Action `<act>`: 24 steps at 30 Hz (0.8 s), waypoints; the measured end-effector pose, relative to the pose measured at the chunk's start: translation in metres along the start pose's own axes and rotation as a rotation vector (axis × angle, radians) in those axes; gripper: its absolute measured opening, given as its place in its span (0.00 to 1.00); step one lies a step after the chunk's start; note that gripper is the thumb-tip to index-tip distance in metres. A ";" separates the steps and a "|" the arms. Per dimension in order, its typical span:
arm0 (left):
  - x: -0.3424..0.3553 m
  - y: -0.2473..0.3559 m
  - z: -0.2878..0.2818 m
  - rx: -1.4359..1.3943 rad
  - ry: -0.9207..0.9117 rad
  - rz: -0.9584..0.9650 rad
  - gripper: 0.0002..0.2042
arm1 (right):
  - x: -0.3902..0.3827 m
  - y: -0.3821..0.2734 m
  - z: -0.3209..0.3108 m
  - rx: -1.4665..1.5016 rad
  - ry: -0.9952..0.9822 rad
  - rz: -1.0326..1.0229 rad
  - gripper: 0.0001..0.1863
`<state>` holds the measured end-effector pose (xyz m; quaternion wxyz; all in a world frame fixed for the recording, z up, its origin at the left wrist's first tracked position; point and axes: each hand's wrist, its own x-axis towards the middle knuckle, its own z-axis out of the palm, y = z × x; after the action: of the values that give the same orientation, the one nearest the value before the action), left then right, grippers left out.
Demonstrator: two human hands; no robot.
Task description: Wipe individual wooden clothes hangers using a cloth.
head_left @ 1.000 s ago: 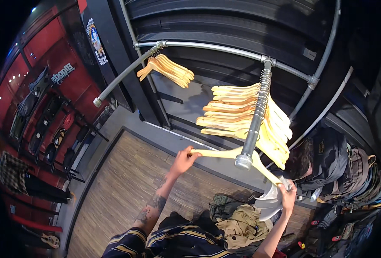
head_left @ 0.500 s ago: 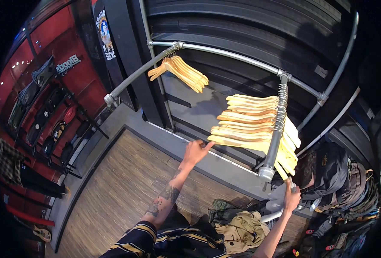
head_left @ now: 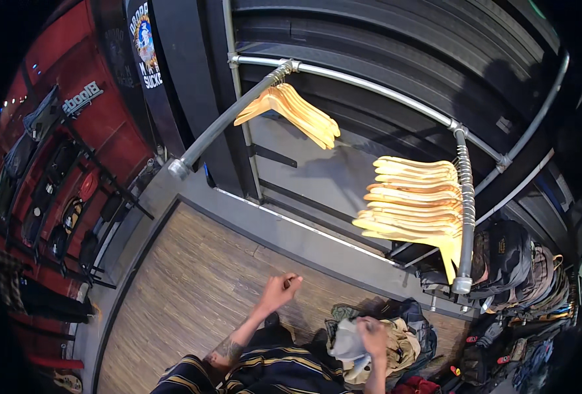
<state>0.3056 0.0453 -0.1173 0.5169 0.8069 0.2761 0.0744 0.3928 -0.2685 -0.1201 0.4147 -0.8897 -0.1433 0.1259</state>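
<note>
My left hand (head_left: pixel 280 291) hovers over the wooden floor with its fingers curled in, and nothing shows in it. Lower right, my right hand (head_left: pixel 373 336) is closed at the edge of a light grey cloth (head_left: pixel 348 341), slightly blurred. Below that cloth lies a heap of clothes, including a tan garment (head_left: pixel 401 345). Ahead of both hands, pale wooden hangers (head_left: pixel 412 194) hang in a row on the right rail (head_left: pixel 466 253). More wooden hangers (head_left: pixel 297 108) are bunched at the far end of the left rail (head_left: pixel 219 125).
Dark backpacks (head_left: pixel 506 253) stand beyond the right rail, with hanging clothes near them. Bags fill a black shelf (head_left: pixel 61 197) by the red wall. A raised grey ledge (head_left: pixel 304 230) runs behind the wooden floor (head_left: pixel 192 282). The left rail's capped end juts toward me.
Both my hands have drawn back from the right-hand hangers. My right hand has come down and left with the grey cloth, over the clothes heap. The view has shifted.
</note>
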 end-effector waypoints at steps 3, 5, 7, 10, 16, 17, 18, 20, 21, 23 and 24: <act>-0.003 0.002 -0.025 -0.206 0.021 0.105 0.16 | 0.018 -0.105 0.033 0.000 0.069 -0.149 0.13; 0.003 0.003 -0.051 -0.091 -0.026 0.049 0.16 | 0.033 -0.163 0.045 -0.208 0.104 -0.189 0.12; 0.010 -0.001 -0.070 -0.100 -0.022 0.064 0.16 | 0.063 -0.198 0.058 -0.331 0.104 -0.168 0.13; 0.020 -0.025 -0.094 -0.110 0.038 0.110 0.16 | 0.120 -0.257 0.066 -0.477 0.137 -0.268 0.14; 0.018 -0.057 -0.121 -0.107 0.093 0.093 0.16 | 0.259 -0.319 0.088 -0.697 0.375 -0.444 0.21; 0.013 -0.055 -0.125 -0.078 0.091 0.041 0.16 | 0.279 -0.326 0.091 -0.744 0.416 -0.479 0.20; 0.010 -0.066 -0.124 -0.092 0.119 0.057 0.16 | 0.300 -0.333 0.091 -0.829 0.393 -0.483 0.20; 0.003 -0.080 -0.128 -0.118 0.125 0.014 0.16 | 0.344 -0.343 0.094 -0.979 0.333 -0.445 0.19; -0.003 -0.089 -0.133 -0.137 0.118 -0.026 0.15 | 0.363 -0.347 0.101 -1.040 0.295 -0.409 0.19; -0.015 -0.105 -0.139 -0.165 0.157 -0.070 0.16 | 0.386 -0.351 0.114 -1.133 0.328 -0.473 0.18; -0.019 -0.110 -0.141 -0.189 0.170 -0.095 0.16 | 0.399 -0.349 0.117 -1.173 0.317 -0.473 0.17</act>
<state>0.1914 0.1818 -0.1465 0.5684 0.7313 0.3484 0.1437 0.6700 0.1714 0.0348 -0.1073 -0.9205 -0.3174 -0.2010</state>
